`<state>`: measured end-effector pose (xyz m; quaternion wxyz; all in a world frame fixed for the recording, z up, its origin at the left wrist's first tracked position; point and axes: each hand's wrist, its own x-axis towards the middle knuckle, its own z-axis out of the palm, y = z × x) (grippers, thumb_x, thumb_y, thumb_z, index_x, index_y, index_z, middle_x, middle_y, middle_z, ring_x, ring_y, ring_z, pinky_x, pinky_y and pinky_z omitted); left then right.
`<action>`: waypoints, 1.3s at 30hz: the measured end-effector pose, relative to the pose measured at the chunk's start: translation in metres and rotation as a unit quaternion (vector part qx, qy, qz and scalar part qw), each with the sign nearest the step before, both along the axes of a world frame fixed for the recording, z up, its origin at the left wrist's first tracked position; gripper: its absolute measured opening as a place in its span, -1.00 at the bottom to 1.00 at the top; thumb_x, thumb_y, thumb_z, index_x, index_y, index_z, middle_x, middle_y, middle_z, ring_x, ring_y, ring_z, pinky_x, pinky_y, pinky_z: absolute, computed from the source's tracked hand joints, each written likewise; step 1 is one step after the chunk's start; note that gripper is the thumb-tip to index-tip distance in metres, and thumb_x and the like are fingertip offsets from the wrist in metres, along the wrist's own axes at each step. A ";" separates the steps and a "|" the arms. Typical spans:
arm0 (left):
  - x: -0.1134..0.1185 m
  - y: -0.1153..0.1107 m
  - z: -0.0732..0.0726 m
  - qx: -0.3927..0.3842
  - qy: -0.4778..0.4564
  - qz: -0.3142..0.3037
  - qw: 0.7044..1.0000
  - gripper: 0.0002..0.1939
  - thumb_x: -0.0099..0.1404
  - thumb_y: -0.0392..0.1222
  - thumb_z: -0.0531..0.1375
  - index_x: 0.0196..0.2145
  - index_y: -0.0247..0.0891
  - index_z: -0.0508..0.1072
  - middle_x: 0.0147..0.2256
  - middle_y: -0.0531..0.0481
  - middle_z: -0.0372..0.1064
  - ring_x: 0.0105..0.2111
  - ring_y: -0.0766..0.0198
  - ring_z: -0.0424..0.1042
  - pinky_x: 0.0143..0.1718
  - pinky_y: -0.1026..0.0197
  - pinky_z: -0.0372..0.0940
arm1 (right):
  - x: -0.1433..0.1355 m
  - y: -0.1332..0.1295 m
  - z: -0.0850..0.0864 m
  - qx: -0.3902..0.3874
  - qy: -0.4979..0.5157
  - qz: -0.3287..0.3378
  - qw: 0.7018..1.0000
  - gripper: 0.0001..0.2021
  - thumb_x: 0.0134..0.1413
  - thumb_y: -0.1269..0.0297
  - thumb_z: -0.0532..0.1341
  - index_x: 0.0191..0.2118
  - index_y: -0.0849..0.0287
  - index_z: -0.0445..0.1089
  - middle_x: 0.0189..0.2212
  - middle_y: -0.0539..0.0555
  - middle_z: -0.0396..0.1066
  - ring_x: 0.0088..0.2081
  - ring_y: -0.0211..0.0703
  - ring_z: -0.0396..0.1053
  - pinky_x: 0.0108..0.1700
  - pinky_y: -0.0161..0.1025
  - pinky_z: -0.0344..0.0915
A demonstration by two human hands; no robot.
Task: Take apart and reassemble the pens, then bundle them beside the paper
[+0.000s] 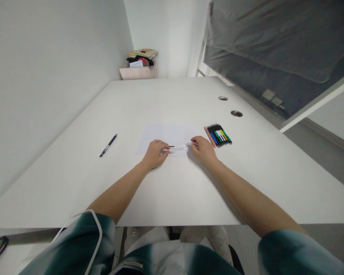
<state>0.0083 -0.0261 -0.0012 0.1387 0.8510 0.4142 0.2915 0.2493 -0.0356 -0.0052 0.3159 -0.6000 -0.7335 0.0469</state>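
Observation:
My left hand rests over the near part of a white sheet of paper, fingers closed on a slim pale pen-like thing with a thin dark tip pointing right. Across the gap, my right hand pinches the end of a small, whitish, see-through slim piece. Between the hands a faint clear strip shows above the paper; whether it joins both pieces I cannot tell. Just beyond my right hand lies a row of several coloured pens, side by side.
A dark pen lies alone on the white table, left of the paper. Two round metal-rimmed holes are set toward the right edge. At the far end stands a pink box with cloth items. Grey fabric hangs at right.

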 end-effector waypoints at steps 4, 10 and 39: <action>0.000 0.001 0.000 -0.018 0.009 -0.033 0.999 -0.86 0.23 -0.26 0.17 -0.26 -0.20 0.51 -0.21 -0.06 0.52 -0.08 0.11 0.39 0.05 -0.03 0.22 | -0.004 0.004 -0.011 -0.001 0.008 0.094 0.996 -0.61 -0.01 0.54 0.03 -0.09 0.23 0.46 -0.17 0.21 0.45 -0.12 -0.03 0.40 -0.03 -0.12 0.31; -0.001 0.003 -0.006 -0.037 0.001 -0.046 0.998 -0.82 0.25 -0.24 0.16 -0.20 -0.18 0.52 -0.18 -0.05 0.53 -0.01 0.09 0.39 0.09 -0.04 0.22 | -0.008 0.005 -0.017 -0.029 0.020 0.128 0.991 -0.59 0.04 0.55 0.03 -0.02 0.21 0.44 -0.13 0.19 0.50 -0.07 -0.02 0.41 0.03 -0.08 0.31; -0.017 0.013 -0.001 0.022 0.022 0.185 0.982 -0.75 0.32 -0.16 0.07 -0.18 -0.25 0.51 -0.15 -0.12 0.45 -0.08 0.12 0.38 0.06 0.03 0.25 | 0.009 0.007 -0.007 -0.021 0.000 0.058 0.998 -0.63 0.07 0.34 0.05 -0.05 0.22 0.47 -0.12 0.21 0.48 -0.04 0.08 0.37 0.06 -0.01 0.25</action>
